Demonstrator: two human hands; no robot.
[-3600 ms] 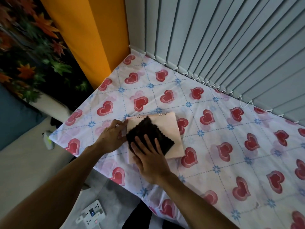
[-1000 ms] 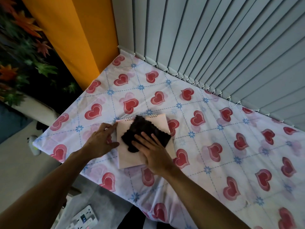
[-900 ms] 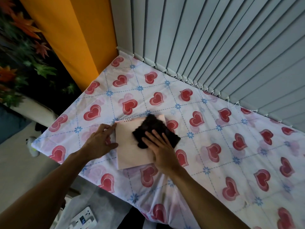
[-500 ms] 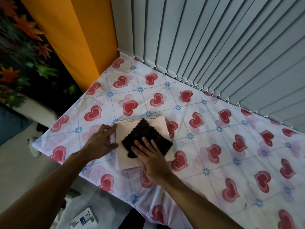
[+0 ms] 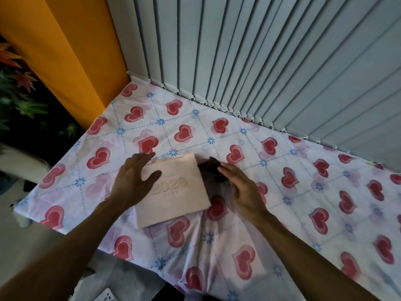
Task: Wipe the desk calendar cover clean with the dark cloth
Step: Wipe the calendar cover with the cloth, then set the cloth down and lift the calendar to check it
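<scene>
Cloth [image 5: 211,169] beside calendar [image 5: 173,190], off cover.

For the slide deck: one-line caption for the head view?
Left hand over the pink desk calendar; right hand beside it at the dark cloth on the heart-print sheet.

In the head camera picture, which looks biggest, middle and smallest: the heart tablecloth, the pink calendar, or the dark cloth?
1. heart tablecloth, by far the largest.
2. pink calendar.
3. dark cloth, smallest; it is bunched up and partly hidden by the right hand, so its full size is unsure.
</scene>
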